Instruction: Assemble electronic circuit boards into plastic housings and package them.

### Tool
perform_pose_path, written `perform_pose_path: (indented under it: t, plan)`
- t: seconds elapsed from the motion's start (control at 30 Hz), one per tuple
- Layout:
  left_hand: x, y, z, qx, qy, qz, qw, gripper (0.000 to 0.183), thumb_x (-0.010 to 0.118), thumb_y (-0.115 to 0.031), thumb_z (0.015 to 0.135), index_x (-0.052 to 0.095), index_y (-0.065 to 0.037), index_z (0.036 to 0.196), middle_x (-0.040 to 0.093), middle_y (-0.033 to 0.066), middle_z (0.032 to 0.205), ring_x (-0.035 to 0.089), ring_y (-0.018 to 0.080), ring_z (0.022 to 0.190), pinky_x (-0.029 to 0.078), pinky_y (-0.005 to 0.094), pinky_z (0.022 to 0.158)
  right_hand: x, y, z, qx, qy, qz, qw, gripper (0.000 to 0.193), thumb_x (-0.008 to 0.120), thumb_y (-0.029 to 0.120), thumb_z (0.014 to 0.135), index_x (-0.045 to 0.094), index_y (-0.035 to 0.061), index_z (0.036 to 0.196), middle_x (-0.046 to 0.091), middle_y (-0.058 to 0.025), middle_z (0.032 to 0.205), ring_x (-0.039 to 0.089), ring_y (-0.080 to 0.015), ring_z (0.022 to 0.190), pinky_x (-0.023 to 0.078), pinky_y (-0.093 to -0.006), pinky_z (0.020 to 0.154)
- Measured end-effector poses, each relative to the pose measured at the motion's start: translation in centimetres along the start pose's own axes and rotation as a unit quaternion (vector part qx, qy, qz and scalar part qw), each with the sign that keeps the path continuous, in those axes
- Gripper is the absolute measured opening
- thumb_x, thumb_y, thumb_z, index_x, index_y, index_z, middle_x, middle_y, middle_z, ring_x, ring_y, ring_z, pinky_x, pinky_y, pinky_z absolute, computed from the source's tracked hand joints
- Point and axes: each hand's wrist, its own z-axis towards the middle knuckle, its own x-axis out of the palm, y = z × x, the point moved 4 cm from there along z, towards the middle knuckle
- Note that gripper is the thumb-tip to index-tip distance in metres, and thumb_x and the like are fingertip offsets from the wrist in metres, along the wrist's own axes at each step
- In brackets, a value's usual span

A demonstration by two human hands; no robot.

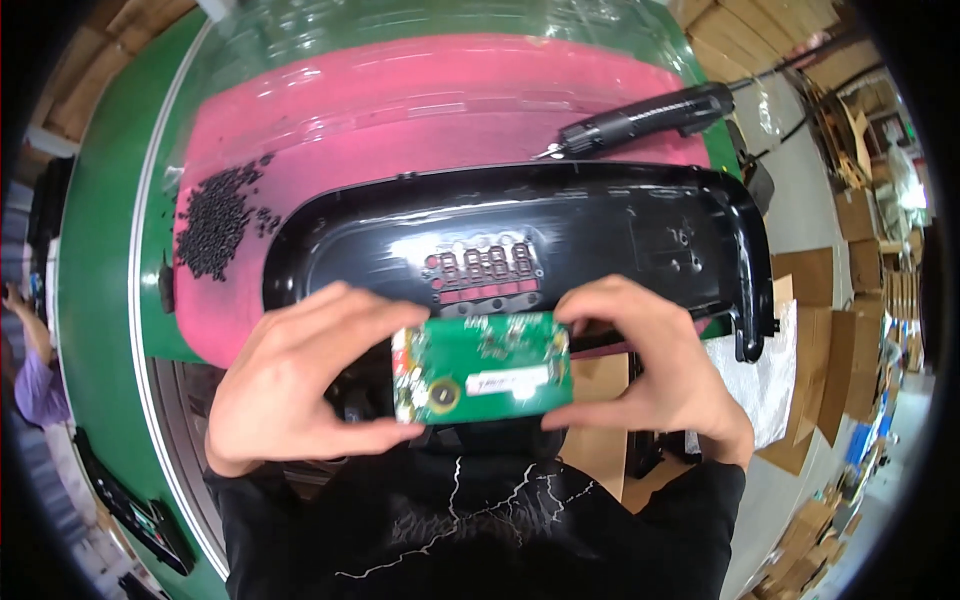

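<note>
A green circuit board [450, 350] with a white label and a round part near its lower left is held up close to my chest. My left hand [300, 375] pinches its left edge between thumb and fingers. On the opposite edge my right hand [655, 360] grips the board the same way. Just beyond it lies a long, glossy black plastic housing [360, 220], its hollow side up, with digit-shaped cutouts [490, 265] near the middle. The board hides part of the housing's near edge.
A pink mat [400, 80] covers much of the green table [110, 200]. Small black screws [215, 220] lie piled at the left. Behind the housing rests a black electric screwdriver [640, 120]. Cardboard boxes [860, 350] stand at the right. Another person's purple sleeve [40, 390] shows far left.
</note>
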Motion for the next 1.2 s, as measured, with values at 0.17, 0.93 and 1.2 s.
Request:
perform_pose_path:
  t: [0.17,0.93,1.2]
  plan:
    - [0.3,2.3,2.3,-0.079,-0.019,0.075,0.994,0.06,0.079,-0.015,0.061,0.056,-0.004,0.115,0.059,0.012,0.108,0.059,0.0312,0.099,0.048,0.0376,0.084,-1.0,-2.8,3.5,-0.046,-0.065,-0.096,0.992,0.058,0.084,0.018,0.061,0.054,0.0025,0.109,0.057,-0.0131,0.11,0.054,-0.0318,0.105,0.044,-0.0375,0.092]
    - [1.5,4.2,3.1,-0.103,-0.012,0.094,0.99,0.064,0.081,-0.016,0.059,0.055,-0.005,0.116,0.052,0.0102,0.112,0.054,0.0307,0.103,0.047,0.0386,0.083,-0.3,-4.4,4.6,-0.045,-0.065,-0.136,0.988,0.059,0.082,0.01,0.061,0.053,0.0035,0.112,0.053,-0.0128,0.113,0.05,-0.0318,0.106,0.042,-0.0389,0.092]
    - [1.3,4.4,2.5,-0.092,-0.03,0.1,0.99,0.063,0.081,-0.016,0.06,0.054,-0.005,0.116,0.052,0.0094,0.112,0.055,0.0298,0.103,0.048,0.0382,0.082,0.0,-3.8,5.0,-0.029,-0.062,-0.141,0.988,0.059,0.081,0.009,0.061,0.052,0.0031,0.112,0.052,-0.014,0.114,0.049,-0.0332,0.108,0.041,-0.039,0.094]
